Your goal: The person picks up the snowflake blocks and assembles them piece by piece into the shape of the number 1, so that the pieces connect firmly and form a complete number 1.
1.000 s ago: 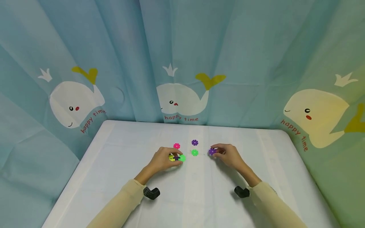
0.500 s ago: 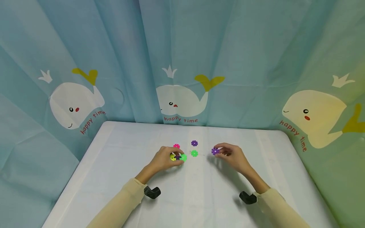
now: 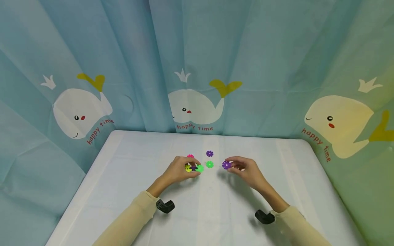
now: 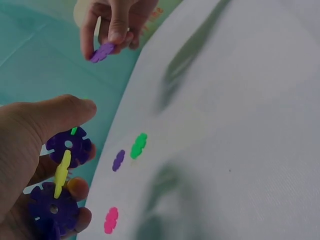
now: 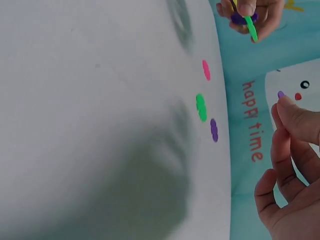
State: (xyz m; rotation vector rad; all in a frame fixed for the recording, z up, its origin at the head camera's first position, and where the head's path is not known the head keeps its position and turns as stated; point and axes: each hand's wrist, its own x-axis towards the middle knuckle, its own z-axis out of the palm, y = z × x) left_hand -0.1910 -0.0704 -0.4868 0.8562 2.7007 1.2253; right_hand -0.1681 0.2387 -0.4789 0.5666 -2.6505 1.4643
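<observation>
My left hand (image 3: 178, 169) grips a chain of joined, notched plastic flower discs above the table. In the left wrist view, the chain shows a purple disc (image 4: 54, 212), a yellow disc (image 4: 61, 174) edge-on and another purple disc (image 4: 75, 150). A green disc (image 3: 200, 168) sits at the chain's right end, by the thumb and fingertips. My right hand (image 3: 250, 172) pinches a single purple disc (image 3: 226, 165) by its edge, apart from the chain. Its fingers largely hide that disc in the right wrist view, where only a sliver shows.
Between the hands, a loose green disc (image 3: 209, 164) and a purple disc (image 3: 209, 153) lie flat on the white table (image 3: 215, 212). A pink disc (image 4: 111, 220) lies behind the left hand. A blue whale-print curtain (image 3: 264, 68) hangs at the table's back and sides.
My right hand shifted slightly right, then came back left with its purple disc, which now faces the head camera more squarely. My left hand has moved a little right with the chain.
</observation>
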